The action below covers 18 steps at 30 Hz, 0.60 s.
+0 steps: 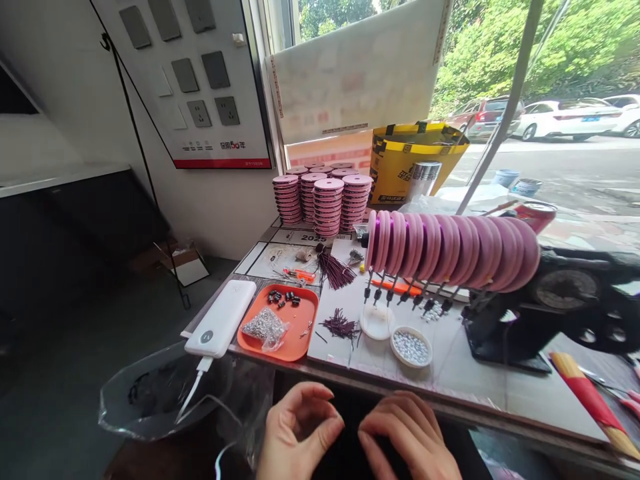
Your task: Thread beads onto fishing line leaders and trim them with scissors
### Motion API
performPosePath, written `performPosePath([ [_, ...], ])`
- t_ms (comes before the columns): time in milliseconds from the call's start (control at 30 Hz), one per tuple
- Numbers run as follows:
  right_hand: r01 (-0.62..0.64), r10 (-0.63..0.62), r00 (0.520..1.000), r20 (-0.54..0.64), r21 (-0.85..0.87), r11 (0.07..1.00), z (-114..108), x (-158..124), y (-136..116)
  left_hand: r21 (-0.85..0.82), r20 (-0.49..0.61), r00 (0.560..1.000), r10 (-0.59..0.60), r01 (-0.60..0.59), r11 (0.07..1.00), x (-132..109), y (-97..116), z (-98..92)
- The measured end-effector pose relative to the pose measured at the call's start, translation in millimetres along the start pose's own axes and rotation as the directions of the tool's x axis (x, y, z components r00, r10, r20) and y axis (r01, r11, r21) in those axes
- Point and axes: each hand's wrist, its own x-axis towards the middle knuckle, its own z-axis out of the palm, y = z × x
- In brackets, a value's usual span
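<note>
My left hand (302,432) is in front of the table edge with its fingers curled toward the thumb. Opposite it, my right hand (407,435) has its fingers bent down and thumb drawn in. Anything held in either is too small or hidden to make out. Beyond them lies an orange tray (309,341) with a bag of small silvery pieces (265,328) and black cylinders (284,299). Dark purple cord pieces (340,325) lie on a white board (330,353). A round dish of pale beads (411,347) stands beside a white lid (377,321).
A black stand (505,340) carries a row of pink spools (450,250) with small hanging weights. More spools (327,200) are stacked behind. A white power bank (223,320) lies at the left, above a plastic-lined bin (150,393). A red-wrapped handle (593,400) is at right.
</note>
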Motion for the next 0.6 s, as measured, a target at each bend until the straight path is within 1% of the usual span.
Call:
performPosePath([
  [67, 0.065, -0.064, 0.997, 0.049, -0.03, 0.997, -2.0, -0.3, 2.4, -0.049, -0.047, 0.999, -0.011, 0.009, 0.999, -1.5, -5.9, 2.4],
  [100, 0.078, -0.076, 0.995, 0.062, -0.039, 0.996, -2.5, -0.5, 3.2, -0.057, -0.068, 0.998, -0.016, 0.012, 0.998, -2.2, -6.1, 3.4],
  [233, 0.063, -0.06, 0.996, 0.07, -0.043, 0.997, -0.8, -2.3, 3.2, -0.051, -0.12, 0.993, -0.011, 0.005, 0.999, -4.7, -0.2, 6.2],
  [400, 0.059, -0.055, 0.995, 0.085, -0.043, 0.997, 1.7, -3.4, 2.5, -0.014, -0.127, 0.991, 0.037, -0.039, 0.999, -6.6, -1.2, 7.1],
  [500, 0.053, -0.05, 0.995, 0.09, -0.038, 0.998, 2.0, -2.4, 3.2, 0.078, -0.122, 0.987, 0.104, -0.095, 0.992, -7.6, -5.3, 6.5],
  [600, 0.048, -0.045, 0.996, 0.082, -0.035, 0.998, 2.3, -1.1, 3.3, 0.236, -0.139, 0.962, 0.235, -0.199, 0.951, -8.9, -8.7, 5.4],
])
